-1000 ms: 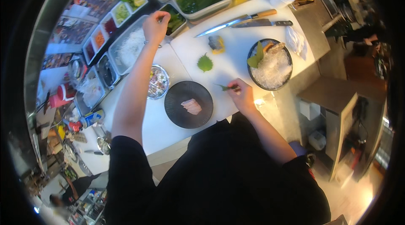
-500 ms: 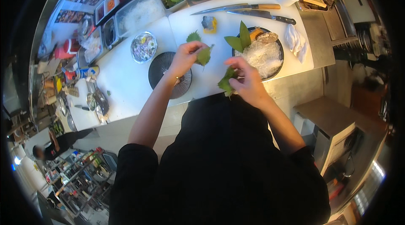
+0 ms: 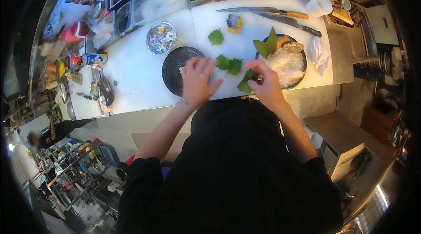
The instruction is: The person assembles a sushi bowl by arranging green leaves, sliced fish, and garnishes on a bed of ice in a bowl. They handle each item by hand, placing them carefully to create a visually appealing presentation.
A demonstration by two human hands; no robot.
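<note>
My left hand (image 3: pixel 198 82) hovers over the right part of a round, ribbed dark plate (image 3: pixel 172 60), fingers spread and thumb apart. Close to its fingertips a small pale piece shows on the plate, mostly hidden. Pinched in my right hand (image 3: pixel 267 82) are one or more green serrated leaves, like shiso leaves (image 3: pixel 246 82), held just over the board's near edge. Two similar leaves (image 3: pixel 234 66) lie side by side between my hands. Another single leaf (image 3: pixel 215 37) rests farther back on the white cutting board (image 3: pixel 131 73).
A foil bowl of chopped purple-white bits (image 3: pixel 161 38) stands left. Two knives (image 3: pixel 285 22) lie at the back beside a silvery-yellow piece (image 3: pixel 234 23). On the right are a dark bowl of ice, shells and long leaves (image 3: pixel 285 62), a cloth (image 3: pixel 319 55) and white cups (image 3: pixel 319 5).
My left hand has let go of its leaf, which lies on the board, and has moved down and over the plate. My right hand keeps its leaf. The whole view has shifted slightly.
</note>
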